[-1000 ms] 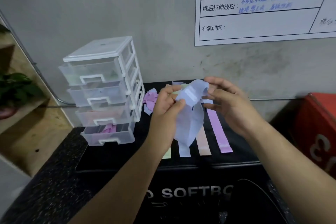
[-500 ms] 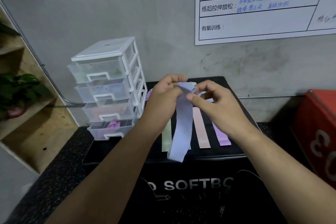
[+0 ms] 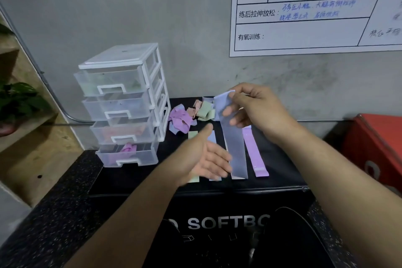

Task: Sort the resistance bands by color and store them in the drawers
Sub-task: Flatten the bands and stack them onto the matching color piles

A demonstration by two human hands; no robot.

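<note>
Pinching blue band (image 3: 236, 148) at top edge: right hand (image 3: 258, 111)

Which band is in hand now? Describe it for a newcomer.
Above the black box right of the white drawer tower, the right hand pinches a pale blue band hanging down. Unlike the flat strips and crumpled pile, it alone is held.

The left hand (image 3: 202, 159) covers most of the green strip (image 3: 192, 135) and the blue strip (image 3: 212, 136) beside it. The hanging blue band (image 3: 236, 150) hides another. The wall chart (image 3: 304, 32) is cropped top and right, its handwriting blurred.
</note>
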